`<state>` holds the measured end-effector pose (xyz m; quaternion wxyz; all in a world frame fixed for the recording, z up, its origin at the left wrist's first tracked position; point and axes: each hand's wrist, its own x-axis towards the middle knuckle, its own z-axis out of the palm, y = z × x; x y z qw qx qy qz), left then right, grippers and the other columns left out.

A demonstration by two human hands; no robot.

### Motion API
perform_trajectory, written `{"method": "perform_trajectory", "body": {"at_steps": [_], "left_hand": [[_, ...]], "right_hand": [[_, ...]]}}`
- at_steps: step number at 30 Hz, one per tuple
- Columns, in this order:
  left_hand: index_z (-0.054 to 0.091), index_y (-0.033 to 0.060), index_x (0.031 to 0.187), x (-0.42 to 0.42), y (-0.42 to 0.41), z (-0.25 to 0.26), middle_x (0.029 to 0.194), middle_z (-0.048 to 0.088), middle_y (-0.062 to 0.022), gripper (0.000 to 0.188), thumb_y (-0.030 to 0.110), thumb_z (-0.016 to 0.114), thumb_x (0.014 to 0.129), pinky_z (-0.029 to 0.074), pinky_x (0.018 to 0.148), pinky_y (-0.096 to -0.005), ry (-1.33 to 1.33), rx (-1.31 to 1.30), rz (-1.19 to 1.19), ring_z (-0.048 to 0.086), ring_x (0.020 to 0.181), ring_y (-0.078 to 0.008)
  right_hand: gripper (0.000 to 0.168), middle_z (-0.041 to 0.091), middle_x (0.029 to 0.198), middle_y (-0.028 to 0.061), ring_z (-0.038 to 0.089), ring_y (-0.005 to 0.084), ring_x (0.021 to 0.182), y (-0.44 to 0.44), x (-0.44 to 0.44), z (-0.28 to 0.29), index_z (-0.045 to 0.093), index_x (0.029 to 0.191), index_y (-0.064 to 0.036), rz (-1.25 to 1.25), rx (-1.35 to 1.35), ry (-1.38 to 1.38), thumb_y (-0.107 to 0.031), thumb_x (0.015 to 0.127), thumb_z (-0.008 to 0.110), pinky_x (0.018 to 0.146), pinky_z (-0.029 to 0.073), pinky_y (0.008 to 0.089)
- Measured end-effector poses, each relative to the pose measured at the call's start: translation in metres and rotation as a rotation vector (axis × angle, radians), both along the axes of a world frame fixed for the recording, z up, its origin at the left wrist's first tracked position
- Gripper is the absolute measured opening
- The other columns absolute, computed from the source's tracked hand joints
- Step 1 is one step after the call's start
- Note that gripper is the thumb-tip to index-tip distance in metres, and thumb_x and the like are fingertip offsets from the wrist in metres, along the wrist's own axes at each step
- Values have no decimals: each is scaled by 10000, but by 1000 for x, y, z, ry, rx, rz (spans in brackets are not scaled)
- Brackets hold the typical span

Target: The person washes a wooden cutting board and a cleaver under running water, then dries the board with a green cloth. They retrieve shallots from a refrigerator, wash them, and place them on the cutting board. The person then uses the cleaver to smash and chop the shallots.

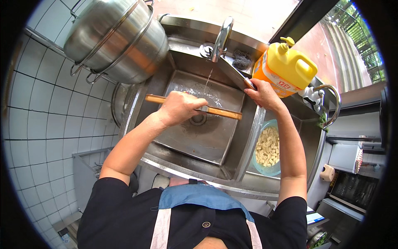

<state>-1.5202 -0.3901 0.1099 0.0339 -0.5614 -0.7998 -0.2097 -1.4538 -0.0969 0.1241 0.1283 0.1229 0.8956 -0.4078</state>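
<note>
My left hand (183,104) grips a long, narrow wooden piece (225,113) around its middle, above the large steel sink basin (199,146). A pale grey section shows beside my thumb; whether the piece is a bar or a board seen edge-on, I cannot tell. My right hand (262,95) holds the handle of a broad-bladed knife (234,73), apparently a cleaver, over the basin's right rear corner. Its blade slants up toward the chrome faucet (223,39). A thin water stream (209,77) falls from the spout into the basin, splashing behind my left hand.
Below my right forearm, a translucent bowl (257,166) of pale cubes (267,146), apparently tofu, stands in the right basin. A yellow pump jug (284,67) and a dark scouring pad (242,59) sit behind. Large steel pots (115,40) lean at left. A curved tap (337,102) rises at right.
</note>
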Motion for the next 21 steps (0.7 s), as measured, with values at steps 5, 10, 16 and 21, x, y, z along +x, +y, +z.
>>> {"method": "perform_trajectory", "body": {"at_steps": [5,10,16,21], "left_hand": [[593,177,851,25,-20,21,615,607,-15,260,340,708,685,478,523,-349,-67,6,119,618,599,-228],[595,144,840,49,-42,38,625,612,-17,269,302,730,670,471,511,-334,-79,-45,82,618,584,-220],[597,123,829,55,-54,64,639,597,-51,222,172,718,650,457,532,-340,-38,-104,40,593,591,-233],[613,80,801,48,-74,56,588,529,-82,219,115,750,634,403,515,-337,-114,-42,49,519,535,-232]], "right_hand": [[256,612,730,145,593,230,677,-5,9,-31,586,917,-17,-61,42,96,-238,798,640,636,466,354],[212,520,578,12,464,99,437,-5,8,-26,563,914,-38,-44,34,174,-217,823,633,396,385,291],[309,602,702,74,578,173,584,-42,39,-23,591,1020,-37,-170,-61,216,-253,807,647,546,481,327],[292,631,847,170,620,284,792,-93,116,-7,570,974,1,-454,-461,170,-227,796,609,729,488,380]]}}
